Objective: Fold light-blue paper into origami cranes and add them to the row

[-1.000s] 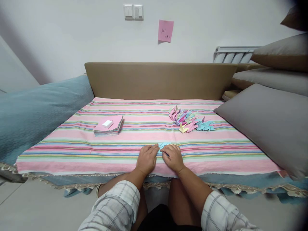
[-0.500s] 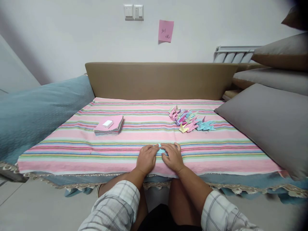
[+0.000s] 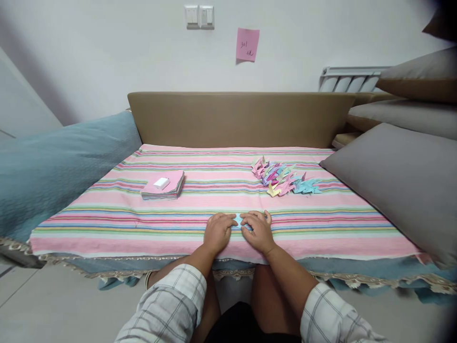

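Observation:
A small piece of light blue paper (image 3: 238,219) lies on the striped cloth (image 3: 143,243) near the front edge, mostly covered by fingers. My left hand (image 3: 219,232) presses on its left side with bent fingers closed on it. From the right, my right hand (image 3: 257,232) has its fingers curled down on the paper's other side. The fingertips of both hands are close together, with a bit of blue showing between them. Farther back on the right is a pile of folded paper cranes (image 3: 282,178) in pink, purple, yellow and blue.
A stack of coloured paper sheets (image 3: 171,186) with a small white block (image 3: 162,183) on top lies at left. Grey cushions (image 3: 400,186) pile up at right. A brown backrest (image 3: 235,119) stands behind, and a blue-covered armrest (image 3: 71,157) is at far left.
My fingertips have moved slightly apart, so more of the blue paper shows between them. The whole view has shifted a little; the cranes and the stack stay where they were.

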Action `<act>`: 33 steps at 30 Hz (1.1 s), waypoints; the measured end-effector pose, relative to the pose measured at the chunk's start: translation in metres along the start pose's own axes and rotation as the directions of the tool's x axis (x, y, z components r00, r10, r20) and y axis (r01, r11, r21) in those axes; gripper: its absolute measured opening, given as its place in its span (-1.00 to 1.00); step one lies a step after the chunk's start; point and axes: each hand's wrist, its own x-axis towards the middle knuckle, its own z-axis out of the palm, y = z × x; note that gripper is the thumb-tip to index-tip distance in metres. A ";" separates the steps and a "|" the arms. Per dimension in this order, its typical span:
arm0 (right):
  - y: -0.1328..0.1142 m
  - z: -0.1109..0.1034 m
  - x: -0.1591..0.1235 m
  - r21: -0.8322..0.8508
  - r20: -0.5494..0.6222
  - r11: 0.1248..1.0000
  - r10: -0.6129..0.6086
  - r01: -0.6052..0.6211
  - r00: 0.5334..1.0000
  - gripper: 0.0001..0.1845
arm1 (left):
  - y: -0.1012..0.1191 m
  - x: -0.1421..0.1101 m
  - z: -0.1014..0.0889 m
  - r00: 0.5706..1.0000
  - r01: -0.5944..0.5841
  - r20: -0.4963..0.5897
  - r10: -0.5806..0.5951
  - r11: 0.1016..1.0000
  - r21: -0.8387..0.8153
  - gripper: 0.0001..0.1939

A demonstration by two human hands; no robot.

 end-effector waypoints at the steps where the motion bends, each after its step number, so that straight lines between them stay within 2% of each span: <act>1: 0.001 0.000 0.000 0.004 0.006 1.000 0.003 -0.003 1.000 -0.96 | 0.000 0.000 0.000 1.000 0.004 0.006 -0.004 1.000 -0.003 -0.67; 4: 0.003 0.000 0.001 0.019 0.031 1.000 0.010 -0.010 0.999 -0.96 | 0.003 0.000 -0.002 1.000 0.024 0.010 -0.024 1.000 -0.008 -0.69; 9: 0.004 -0.002 0.003 0.034 0.057 0.999 0.024 -0.026 0.998 -0.92 | 0.008 0.001 -0.003 0.999 0.052 -0.013 -0.052 0.998 -0.027 -0.86; 13: 0.003 -0.002 0.004 0.042 0.053 0.998 0.039 -0.042 0.998 -0.86 | 0.010 0.003 -0.004 0.997 0.078 -0.010 -0.079 0.996 -0.041 -0.91; 27: 0.003 -0.003 0.007 0.138 0.064 0.982 0.122 -0.130 0.990 -0.85 | 0.016 0.010 -0.005 0.978 0.209 -0.013 -0.210 0.976 -0.056 -0.85; 33: 0.002 0.001 0.010 0.120 0.045 0.978 0.169 -0.173 0.985 -0.83 | 0.020 0.012 -0.005 0.969 0.244 -0.024 -0.244 0.969 -0.028 -0.83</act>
